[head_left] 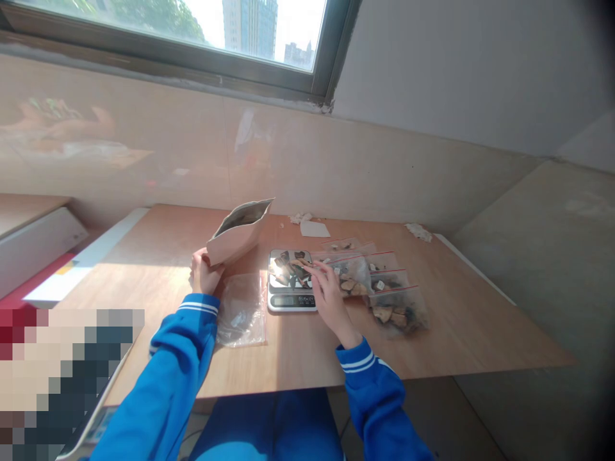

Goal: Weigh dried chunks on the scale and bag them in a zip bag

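Left hand: the lower left side of an open-topped paper pouch is gripped by the left hand, with the fingers closed on it.
Pouch: it is held tilted above the desk, its mouth gaping; what lies inside cannot be made out.
Right hand: the right hand is held over the right side of the scale, fingers extended and fingertips at the dried pieces; whether one is pinched cannot be told.
Dried pieces: brown and dark dried pieces are heaped on the plate of the digital scale, glare being thrown on its left part.
Scale: it is set between the two hands, its dark display turned toward the person; the reading cannot be made out.
Flat bag: a clear zip bag is laid just left of the scale, its edge turned toward it.
Filled bags: several red-lined zip bags of similar pieces are grouped right of the scale, partly overlapped; small white cubes are seen in some.
Desk's far side: a white paper and crumpled tissue are left near the wall.
Sleeves: both wrists are covered by blue, white-striped cuffs.
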Tool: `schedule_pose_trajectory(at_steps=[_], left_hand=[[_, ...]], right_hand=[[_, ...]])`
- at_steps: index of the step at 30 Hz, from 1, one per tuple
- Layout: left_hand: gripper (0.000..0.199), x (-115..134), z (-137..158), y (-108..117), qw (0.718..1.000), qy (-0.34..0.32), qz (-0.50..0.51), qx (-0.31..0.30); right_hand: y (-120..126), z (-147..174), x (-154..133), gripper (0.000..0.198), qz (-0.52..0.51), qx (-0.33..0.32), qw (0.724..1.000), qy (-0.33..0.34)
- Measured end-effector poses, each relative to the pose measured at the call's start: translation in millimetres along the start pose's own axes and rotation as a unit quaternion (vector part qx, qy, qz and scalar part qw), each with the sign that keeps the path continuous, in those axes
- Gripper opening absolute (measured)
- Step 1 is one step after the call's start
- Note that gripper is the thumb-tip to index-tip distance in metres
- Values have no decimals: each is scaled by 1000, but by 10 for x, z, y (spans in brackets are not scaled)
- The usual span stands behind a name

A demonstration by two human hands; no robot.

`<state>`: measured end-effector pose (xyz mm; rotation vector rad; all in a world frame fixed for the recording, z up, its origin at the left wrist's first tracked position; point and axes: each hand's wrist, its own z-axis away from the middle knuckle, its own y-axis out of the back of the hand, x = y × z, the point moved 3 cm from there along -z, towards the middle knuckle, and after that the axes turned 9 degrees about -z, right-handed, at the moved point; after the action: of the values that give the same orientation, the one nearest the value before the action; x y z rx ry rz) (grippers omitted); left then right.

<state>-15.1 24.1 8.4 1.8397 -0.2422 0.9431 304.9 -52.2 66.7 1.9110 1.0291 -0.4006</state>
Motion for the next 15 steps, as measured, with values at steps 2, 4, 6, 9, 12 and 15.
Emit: schedule_pose_trajectory(at_steps=[2,4,6,9,12,15], left_hand=[[66,-1,19,-1,1000,17,10,-24],[62,13,49,3,999,12,33,-35],[55,31,79,13,998,-12,55,-27],[50,43,98,22,997,-47,61,-7],[43,49,89,23,995,-79,62,4],[38,75,94,19,993,-108,51,7]], right_hand=[[106,-116,-188,36,-49,11,999,20],[191,-294,-448,36,-94,5,994,54],[222,-498,-712,36,-113,-26,988,99],[164,-757,-978,36,-102,-77,978,165],[36,-883,-1041,36,-50,-102,971,209],[-90,-892,-994,34,14,-119,964,237]])
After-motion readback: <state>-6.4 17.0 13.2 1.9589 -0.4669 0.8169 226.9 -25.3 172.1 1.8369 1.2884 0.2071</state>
